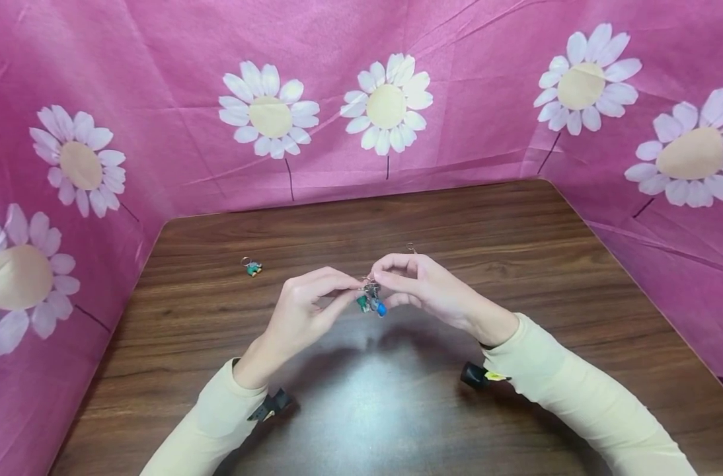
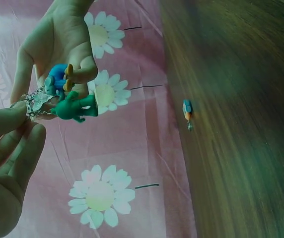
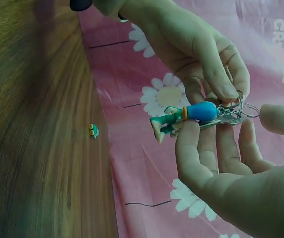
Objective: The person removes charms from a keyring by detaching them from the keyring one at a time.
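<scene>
wooden table (image 1: 516, 264) beneath, both hands (image 1: 308, 304) (image 1: 433, 291) hold figurine keychains (image 1: 381, 309) with bent fingers (image 3: 187, 148).

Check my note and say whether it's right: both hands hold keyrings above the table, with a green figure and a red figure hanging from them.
Wrong colour: beside the green figure hangs a blue figure, not a red one; the left wrist view shows it. The rest stands.
</scene>
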### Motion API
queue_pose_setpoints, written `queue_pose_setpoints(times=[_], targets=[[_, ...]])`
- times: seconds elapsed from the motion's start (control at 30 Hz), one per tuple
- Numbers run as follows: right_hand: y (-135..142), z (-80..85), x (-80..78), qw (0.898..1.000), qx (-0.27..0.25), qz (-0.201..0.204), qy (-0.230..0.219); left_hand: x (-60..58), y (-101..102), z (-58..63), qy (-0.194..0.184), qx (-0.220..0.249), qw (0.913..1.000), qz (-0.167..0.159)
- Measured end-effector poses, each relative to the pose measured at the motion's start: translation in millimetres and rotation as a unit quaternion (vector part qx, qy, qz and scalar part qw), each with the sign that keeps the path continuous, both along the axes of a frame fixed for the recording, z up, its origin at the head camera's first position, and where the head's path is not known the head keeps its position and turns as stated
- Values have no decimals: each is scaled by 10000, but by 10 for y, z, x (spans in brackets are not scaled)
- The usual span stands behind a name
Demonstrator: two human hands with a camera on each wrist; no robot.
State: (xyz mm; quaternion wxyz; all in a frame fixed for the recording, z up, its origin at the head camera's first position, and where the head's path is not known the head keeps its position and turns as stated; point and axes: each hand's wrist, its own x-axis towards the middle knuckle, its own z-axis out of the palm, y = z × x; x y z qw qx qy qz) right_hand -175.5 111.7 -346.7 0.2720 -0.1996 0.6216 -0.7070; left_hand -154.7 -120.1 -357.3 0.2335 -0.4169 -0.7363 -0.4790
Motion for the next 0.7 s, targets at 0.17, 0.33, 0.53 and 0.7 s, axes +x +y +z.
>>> queue_pose_setpoints(times=[0.17,0.33,0.53,0.7], targets=[[6,3,-6,9992,271,-255,-149,7,-9,2,42,-43,10000,25],[14,-16,-21,9989,295,-280,-237,8,-9,-10,64,-89,9999,-1],[20,-9,-8,9984,396,-392,-62,15,-19,-30,-290,66,9995,93],[13,6,5,9980,437,-384,235,33,-45,-14,-1284,166,9911,305]])
